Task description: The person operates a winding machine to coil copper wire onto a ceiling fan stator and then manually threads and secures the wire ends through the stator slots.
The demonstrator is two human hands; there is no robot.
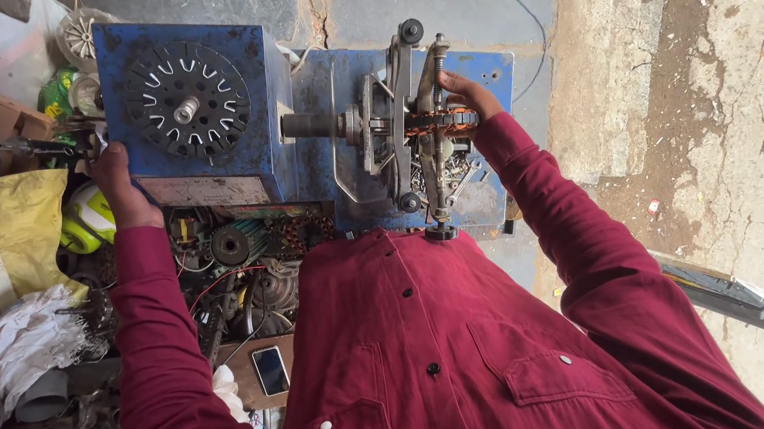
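On the blue winding machine [292, 128], head view only: both hands are at the machine, one at each end.

Right hand [463, 96] is at the far right, fingers curled around the copper coil [444, 122] sitting in the metal former frame [409, 122]. Looks like a light closed grip on the coil and frame edge; fingertips are partly hidden behind the frame bars, so how firm it is I can't tell.

Left hand [118, 185] is at the left edge of the blue housing, just beside the black slotted disc [186, 103]. Back of the hand faces the camera, fingers wrap out of sight round the corner. It seems closed on something there, maybe a handle, but what it grips is hidden.

Key relation: the shaft [316, 125] runs horizontally left to right, from the housing out to the former frame. The coil sits at the right end of that axis, the frame bars standing across it. The right hand is touching the coil; the left hand is well apart from it, at the opposite end of the same axis.

Around: the person wears a dark red shirt [440, 354]. Below the machine lies a heap of motor parts and wires [241, 263], with a phone [271, 369] face up near the body. Left side has a yellow bag [21, 233], white cloth [6, 343] and plastic scrap. Right side is bare concrete floor [731, 100].
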